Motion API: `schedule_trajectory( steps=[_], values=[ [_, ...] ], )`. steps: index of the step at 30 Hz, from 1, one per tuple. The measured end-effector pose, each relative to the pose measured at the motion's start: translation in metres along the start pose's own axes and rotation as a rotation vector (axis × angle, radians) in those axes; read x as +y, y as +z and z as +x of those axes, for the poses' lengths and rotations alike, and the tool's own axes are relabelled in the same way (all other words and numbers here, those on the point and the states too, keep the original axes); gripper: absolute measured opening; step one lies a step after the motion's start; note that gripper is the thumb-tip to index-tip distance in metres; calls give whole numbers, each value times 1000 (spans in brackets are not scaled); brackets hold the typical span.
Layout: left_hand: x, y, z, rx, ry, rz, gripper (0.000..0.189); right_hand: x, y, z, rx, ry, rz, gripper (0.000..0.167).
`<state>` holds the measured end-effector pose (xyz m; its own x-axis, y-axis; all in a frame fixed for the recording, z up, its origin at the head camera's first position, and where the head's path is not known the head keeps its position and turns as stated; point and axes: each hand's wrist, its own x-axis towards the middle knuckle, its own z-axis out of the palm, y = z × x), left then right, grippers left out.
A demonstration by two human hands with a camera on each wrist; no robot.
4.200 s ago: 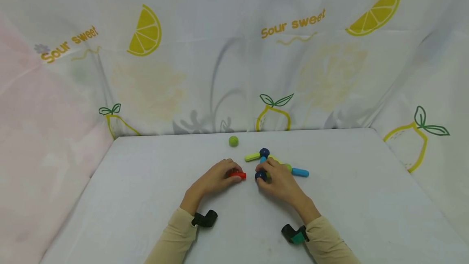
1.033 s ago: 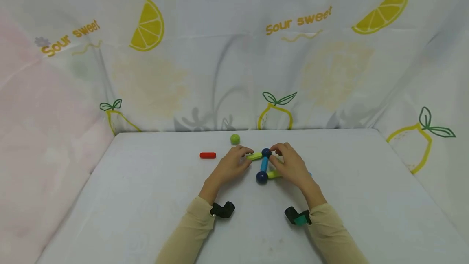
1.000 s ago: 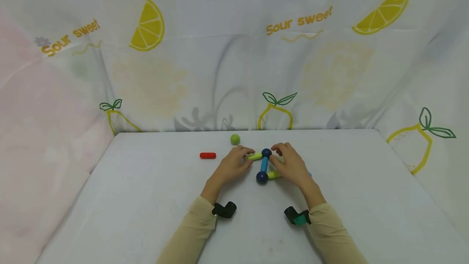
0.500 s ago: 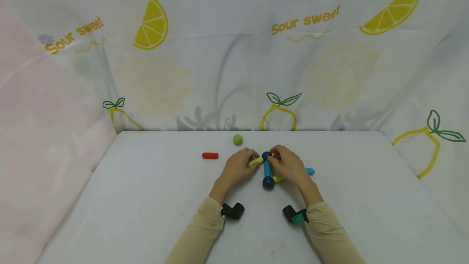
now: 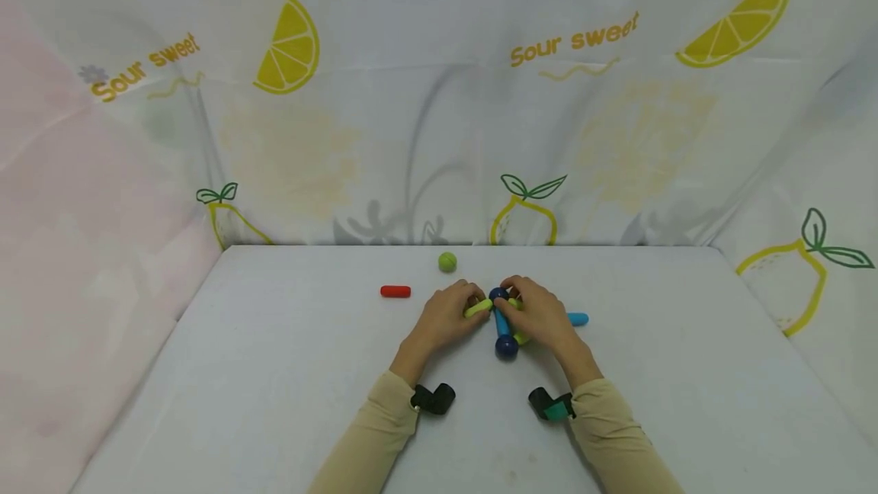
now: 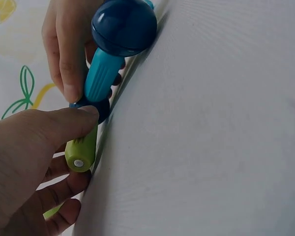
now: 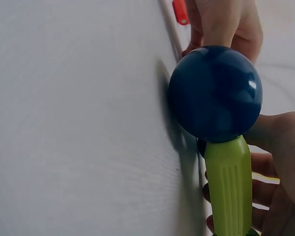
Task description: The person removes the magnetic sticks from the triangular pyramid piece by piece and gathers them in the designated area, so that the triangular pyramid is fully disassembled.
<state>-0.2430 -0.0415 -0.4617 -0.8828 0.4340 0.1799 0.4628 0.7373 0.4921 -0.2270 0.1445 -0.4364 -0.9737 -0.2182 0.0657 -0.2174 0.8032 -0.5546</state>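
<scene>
In the head view my left hand (image 5: pixel 442 315) pinches a yellow-green magnetic rod (image 5: pixel 478 308) between thumb and fingers. That rod's inner end meets a dark blue ball (image 5: pixel 498 294), which my right hand (image 5: pixel 542 317) grips. From this ball a blue rod (image 5: pixel 503 322) runs towards me to a second dark blue ball (image 5: pixel 506 348), large in the left wrist view (image 6: pixel 124 27). Another yellow-green rod (image 7: pixel 229 187) joins the near ball in the right wrist view. Further parts are partly hidden under my right hand; a blue rod (image 5: pixel 578 319) sticks out to its right.
A loose red rod (image 5: pixel 395 291) lies left of my left hand. Near the white table's (image 5: pixel 274 357) back edge sits a green ball (image 5: pixel 447 262). Behind the table hangs a lemon-print cloth (image 5: pixel 411 97).
My left hand, earlier on the red rod, let it go and now holds the yellow-green rod. My right hand moved from the near blue ball to the far one. The joined pieces shifted slightly towards me.
</scene>
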Motion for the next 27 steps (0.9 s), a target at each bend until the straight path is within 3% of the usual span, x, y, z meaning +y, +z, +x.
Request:
schedule_trajectory(
  steps=[12,19,27],
  values=[
    [-6,-5,-1,-61,25,-31,21,3,3,-1,-6,-47,-5,30],
    [-11,-10,-1,-44,84,-70,16,4,0,-2,-49,-98,-21,30],
    [-9,-10,-2,-41,105,-73,16,4,1,-4,-32,-92,-25,29]
  ],
)
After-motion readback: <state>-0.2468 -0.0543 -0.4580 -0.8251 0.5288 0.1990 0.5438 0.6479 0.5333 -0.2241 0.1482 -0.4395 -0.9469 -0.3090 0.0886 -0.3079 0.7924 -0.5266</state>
